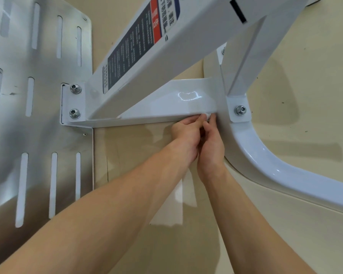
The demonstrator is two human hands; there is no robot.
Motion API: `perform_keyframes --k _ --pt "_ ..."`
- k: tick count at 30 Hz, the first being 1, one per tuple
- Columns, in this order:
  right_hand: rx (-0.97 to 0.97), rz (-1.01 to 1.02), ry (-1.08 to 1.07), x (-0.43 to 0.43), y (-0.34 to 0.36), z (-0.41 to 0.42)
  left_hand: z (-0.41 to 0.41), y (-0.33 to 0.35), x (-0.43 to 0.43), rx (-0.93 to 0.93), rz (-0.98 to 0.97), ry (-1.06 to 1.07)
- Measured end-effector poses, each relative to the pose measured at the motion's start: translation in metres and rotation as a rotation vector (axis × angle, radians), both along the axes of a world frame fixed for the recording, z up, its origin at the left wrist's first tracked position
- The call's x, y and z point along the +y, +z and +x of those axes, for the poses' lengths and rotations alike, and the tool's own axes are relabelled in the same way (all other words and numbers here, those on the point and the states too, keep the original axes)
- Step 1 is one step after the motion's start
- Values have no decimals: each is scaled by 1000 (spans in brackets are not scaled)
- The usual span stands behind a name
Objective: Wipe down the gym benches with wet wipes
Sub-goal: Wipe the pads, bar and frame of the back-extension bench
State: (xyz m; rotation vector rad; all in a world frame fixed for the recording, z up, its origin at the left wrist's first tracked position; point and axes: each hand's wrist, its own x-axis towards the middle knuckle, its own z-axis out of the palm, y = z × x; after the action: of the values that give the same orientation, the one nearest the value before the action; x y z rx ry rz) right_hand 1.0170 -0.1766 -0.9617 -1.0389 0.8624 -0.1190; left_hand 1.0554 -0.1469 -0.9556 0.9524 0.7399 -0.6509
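Beige floor (pixel 285 244) all around, smooth and slightly shiny, with a few dark specks off to the right. Closest to the camera, two bare forearms reach in from the bottom edge and meet in the middle. The left hand (pixel 186 133) and right hand (pixel 212 147) are pressed right up against each other, both with fingers curled in and tips bunched together, pinching a small wad of wet wipe (pixel 208 116) (only a tiny white bit of it pokes out between the fingertips). The wipe sits against the lower front edge of the glossy white crossbar (pixel 166 103), near its right end. Just right of that, a bolt (pixel 240 110) pins a bracket where the curved tube (pixel 275 165) sweeps down and away to the right. At the crossbar's left end, two more bolts (pixel 75 113) hold a flat mounting tab. Above the crossbar, a fat white slanted beam (pixel 186 46) runs up to the right, carrying a dark label (pixel 135 46) with a red strip; the print is too small to read. Over on the left lies a brushed slotted metal plate (pixel 44 119).
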Motion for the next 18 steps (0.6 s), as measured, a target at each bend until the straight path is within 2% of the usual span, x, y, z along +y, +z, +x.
perform_keyframes --k 3,11,13,15,18 --pt "1 -37 56 6 1 -1 3 -3 12 -36 63 1" --pt "82 -119 522 66 20 6 15 -11 103 -47 301 163" --pt "82 -149 567 79 23 8 18 -8 124 -68 335 159" --pt "40 -267 570 86 23 4 17 0 138 -110 403 191" --pt "20 -325 473 86 26 1 8 13 154 -181 443 173"
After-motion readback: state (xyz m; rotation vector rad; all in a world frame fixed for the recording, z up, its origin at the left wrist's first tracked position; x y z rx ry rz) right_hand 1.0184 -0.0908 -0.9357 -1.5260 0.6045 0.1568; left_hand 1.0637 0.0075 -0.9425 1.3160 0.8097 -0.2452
